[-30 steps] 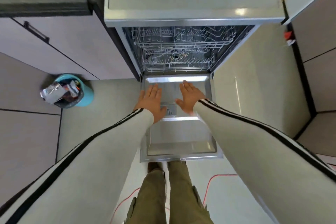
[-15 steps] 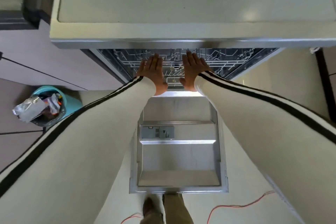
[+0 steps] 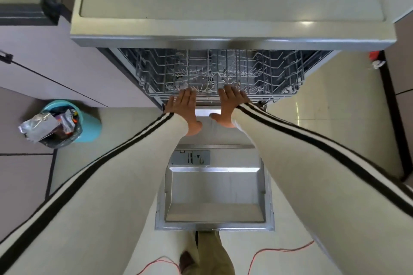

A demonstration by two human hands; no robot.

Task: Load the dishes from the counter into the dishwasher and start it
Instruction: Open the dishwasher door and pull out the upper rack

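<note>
The dishwasher (image 3: pixel 232 35) stands open under a pale counter top, its door (image 3: pixel 214 194) folded down flat toward me. A grey wire rack (image 3: pixel 263 73) shows inside, with no dishes that I can see. My left hand (image 3: pixel 184 110) and my right hand (image 3: pixel 230 107) lie side by side, fingers straight, fingertips on the front rail of the rack. Neither hand holds anything. A detergent compartment (image 3: pixel 192 157) sits in the door's inner panel. No dishes are in view.
A teal bin (image 3: pixel 73 123) stuffed with foil wrappers stands on the floor to the left. Grey cabinets (image 3: pixel 55 73) flank the dishwasher on the left, a wall (image 3: pixel 402 73) on the right. A red cord (image 3: pixel 283 250) trails on the floor by my feet.
Both hands went from above the door panel forward to the rack's front rail. The rack now shows further out from under the counter than half a second ago.
</note>
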